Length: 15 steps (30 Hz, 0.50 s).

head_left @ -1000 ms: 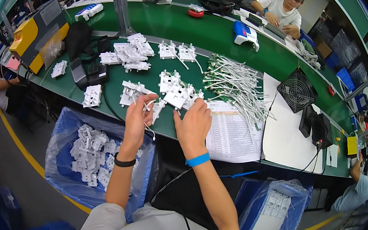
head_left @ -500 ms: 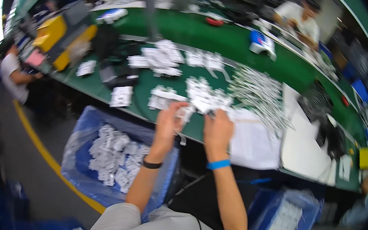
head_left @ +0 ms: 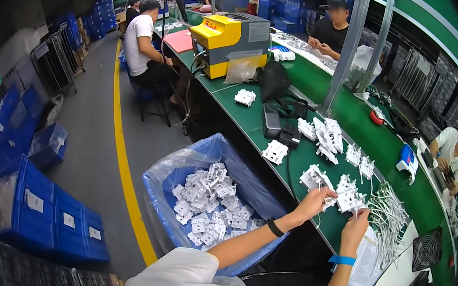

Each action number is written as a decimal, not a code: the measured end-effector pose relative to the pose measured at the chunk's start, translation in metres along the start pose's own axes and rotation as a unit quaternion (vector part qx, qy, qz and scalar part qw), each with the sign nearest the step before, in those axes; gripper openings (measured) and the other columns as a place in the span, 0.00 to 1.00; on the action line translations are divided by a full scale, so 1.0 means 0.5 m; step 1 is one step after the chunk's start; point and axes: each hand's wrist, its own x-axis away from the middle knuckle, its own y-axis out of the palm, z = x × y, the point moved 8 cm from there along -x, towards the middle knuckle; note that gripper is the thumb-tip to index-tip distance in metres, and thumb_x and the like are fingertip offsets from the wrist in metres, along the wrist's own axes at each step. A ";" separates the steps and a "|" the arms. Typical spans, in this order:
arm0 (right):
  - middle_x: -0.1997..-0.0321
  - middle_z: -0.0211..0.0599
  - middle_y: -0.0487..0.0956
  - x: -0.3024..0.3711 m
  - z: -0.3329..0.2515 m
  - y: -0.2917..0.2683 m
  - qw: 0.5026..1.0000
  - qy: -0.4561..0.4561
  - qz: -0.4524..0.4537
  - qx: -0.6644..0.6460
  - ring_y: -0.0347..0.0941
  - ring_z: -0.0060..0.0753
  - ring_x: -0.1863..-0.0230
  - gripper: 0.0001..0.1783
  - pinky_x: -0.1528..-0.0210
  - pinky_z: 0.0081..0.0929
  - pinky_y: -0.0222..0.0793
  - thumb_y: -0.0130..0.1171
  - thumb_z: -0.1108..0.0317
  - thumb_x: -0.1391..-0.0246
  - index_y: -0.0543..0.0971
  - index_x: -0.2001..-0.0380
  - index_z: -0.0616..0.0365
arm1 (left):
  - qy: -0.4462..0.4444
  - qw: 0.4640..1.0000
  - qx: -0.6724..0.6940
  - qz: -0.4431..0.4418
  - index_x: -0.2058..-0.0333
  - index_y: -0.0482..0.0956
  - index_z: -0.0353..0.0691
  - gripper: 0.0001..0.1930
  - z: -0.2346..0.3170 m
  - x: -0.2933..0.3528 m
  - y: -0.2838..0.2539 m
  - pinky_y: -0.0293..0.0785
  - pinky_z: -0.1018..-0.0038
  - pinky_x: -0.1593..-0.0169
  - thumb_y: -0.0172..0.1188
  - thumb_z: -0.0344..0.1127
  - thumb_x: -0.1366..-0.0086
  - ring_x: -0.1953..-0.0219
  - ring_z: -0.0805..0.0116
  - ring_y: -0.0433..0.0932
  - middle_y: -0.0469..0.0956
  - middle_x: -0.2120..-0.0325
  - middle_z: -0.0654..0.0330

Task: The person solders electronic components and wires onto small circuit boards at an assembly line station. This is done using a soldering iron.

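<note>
My left hand [head_left: 313, 203] is closed in a pinch at the table's near edge, with a white plastic part [head_left: 327, 201] at its fingertips and a thin white wire hanging below it. Close by on the right, my right hand [head_left: 355, 226] has its fingers pressed together beside a cluster of white plastic parts [head_left: 349, 193]; what it grips is too small to make out. Just beyond the left hand lies another white part [head_left: 315, 177]. A bundle of white cables [head_left: 387, 217] spreads to the right of my right hand.
A blue bin [head_left: 156, 183] lined with clear plastic, full of white parts, stands below the table edge. More white parts [head_left: 326, 136] lie on the green table [head_left: 228, 104], near a yellow-grey machine [head_left: 224, 45]. A printed sheet [head_left: 363, 268] is at right. Several people work nearby.
The view has swung left, showing more aisle and the machine. Both hands stay near the table edge among the white parts; the picture is sharper now.
</note>
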 end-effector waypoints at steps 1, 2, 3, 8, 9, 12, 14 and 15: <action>0.73 0.49 0.77 -0.007 0.015 0.004 0.993 0.062 -0.018 -0.097 0.75 0.47 0.72 0.04 0.69 0.42 0.68 0.54 0.76 0.37 0.72 0.61 0.66 | 0.003 1.000 0.001 0.000 0.57 0.84 0.37 0.26 0.001 -0.004 -0.002 0.54 0.80 0.78 0.37 0.48 0.21 0.82 0.83 0.59 0.67 0.81 0.72; 0.75 0.43 0.76 -0.011 0.031 0.012 0.973 0.124 -0.037 -0.193 0.73 0.36 0.75 0.05 0.72 0.35 0.67 0.55 0.74 0.36 0.73 0.63 0.65 | -0.001 1.000 0.002 0.000 0.57 0.84 0.37 0.26 -0.001 -0.006 -0.005 0.54 0.80 0.78 0.37 0.48 0.21 0.83 0.83 0.59 0.67 0.81 0.72; 0.76 0.32 0.73 -0.016 0.055 0.030 0.957 0.137 -0.016 -0.254 0.66 0.21 0.77 0.08 0.75 0.25 0.62 0.56 0.70 0.34 0.76 0.64 0.66 | -0.006 1.000 0.003 0.001 0.57 0.84 0.36 0.26 -0.004 -0.008 -0.010 0.54 0.80 0.79 0.37 0.48 0.21 0.83 0.83 0.59 0.66 0.82 0.73; 0.67 0.34 0.76 -0.086 0.152 0.038 0.947 0.119 0.043 -0.297 0.68 0.23 0.70 0.12 0.66 0.25 0.66 0.51 0.74 0.40 0.81 0.59 0.65 | 0.006 1.000 -0.016 -0.014 0.55 0.82 0.37 0.26 0.001 -0.022 0.010 0.52 0.80 0.80 0.37 0.48 0.21 0.84 0.84 0.57 0.63 0.84 0.74; 0.65 0.36 0.77 -0.108 0.159 0.024 0.948 0.099 0.059 -0.296 0.69 0.25 0.67 0.13 0.62 0.25 0.67 0.49 0.76 0.43 0.81 0.59 0.64 | 0.023 0.999 -0.025 -0.025 0.52 0.81 0.38 0.25 0.008 -0.024 0.021 0.50 0.81 0.81 0.37 0.49 0.21 0.85 0.84 0.56 0.61 0.84 0.74; 0.63 0.34 0.78 -0.144 0.102 -0.065 0.951 0.066 0.144 -0.265 0.69 0.26 0.66 0.15 0.60 0.25 0.66 0.47 0.76 0.46 0.83 0.60 0.61 | 0.015 0.998 -0.036 -0.042 0.49 0.77 0.36 0.25 0.013 -0.031 0.028 0.52 0.81 0.81 0.36 0.49 0.19 0.85 0.83 0.55 0.58 0.85 0.74; 0.68 0.28 0.75 -0.161 0.080 -0.116 0.926 0.095 0.118 -0.345 0.66 0.21 0.71 0.14 0.69 0.22 0.62 0.47 0.77 0.43 0.82 0.61 0.59 | 0.002 0.999 -0.034 -0.035 0.50 0.77 0.37 0.23 0.042 -0.018 0.037 0.50 0.82 0.80 0.37 0.48 0.19 0.83 0.84 0.54 0.57 0.82 0.75; 0.71 0.25 0.73 -0.165 0.091 -0.138 0.917 0.102 0.124 -0.366 0.64 0.18 0.74 0.13 0.73 0.21 0.60 0.47 0.77 0.41 0.82 0.62 0.58 | -0.003 0.999 -0.018 -0.050 0.50 0.77 0.37 0.22 0.054 -0.014 0.047 0.50 0.83 0.79 0.38 0.48 0.19 0.82 0.85 0.54 0.57 0.80 0.75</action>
